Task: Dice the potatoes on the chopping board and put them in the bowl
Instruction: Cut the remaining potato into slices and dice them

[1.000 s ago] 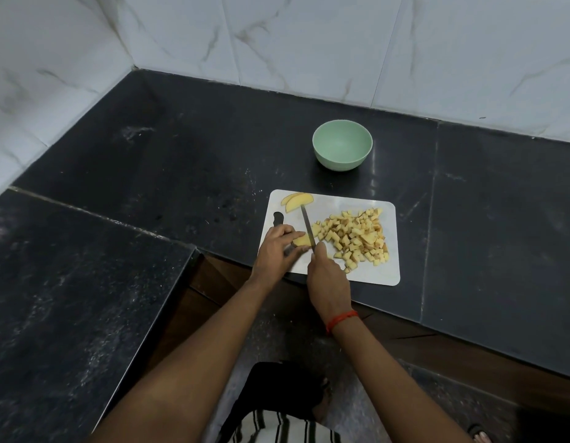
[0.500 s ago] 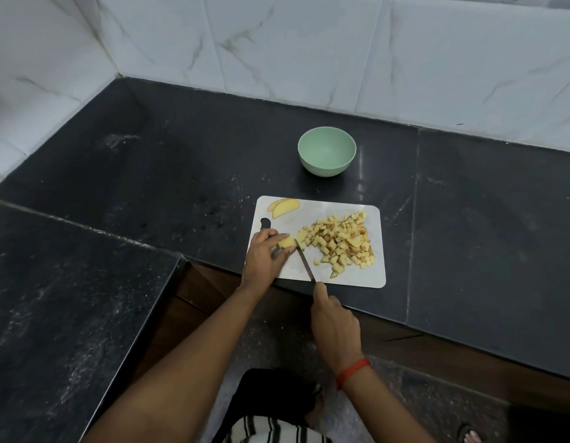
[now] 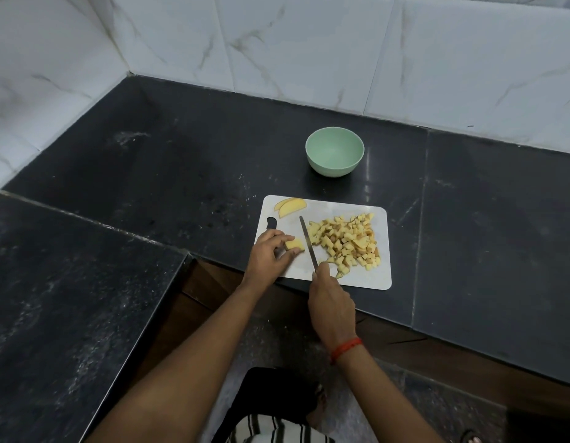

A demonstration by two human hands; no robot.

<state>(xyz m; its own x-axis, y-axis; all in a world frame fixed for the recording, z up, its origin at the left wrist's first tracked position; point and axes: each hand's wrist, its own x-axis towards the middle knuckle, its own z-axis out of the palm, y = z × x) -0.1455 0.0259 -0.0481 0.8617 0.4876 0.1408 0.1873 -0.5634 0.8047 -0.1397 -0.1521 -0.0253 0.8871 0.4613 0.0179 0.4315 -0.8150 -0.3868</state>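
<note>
The chopping board (image 3: 366,278) lies on the surface (image 3: 181,174), at its near edge. The left fingers (image 3: 274,238) sit on the board's left part, pinching a potato piece (image 3: 295,244). Just right of them runs the knife (image 3: 308,241), reaching away from the right fingers (image 3: 322,274) at the board's near edge. The diced pile (image 3: 347,241) lies right of the knife, beyond the right fingers. Two potato slices (image 3: 290,206) lie beyond the left fingers, at the far left corner. The bowl (image 3: 334,169) stands on the surface behind the board, well beyond both.
</note>
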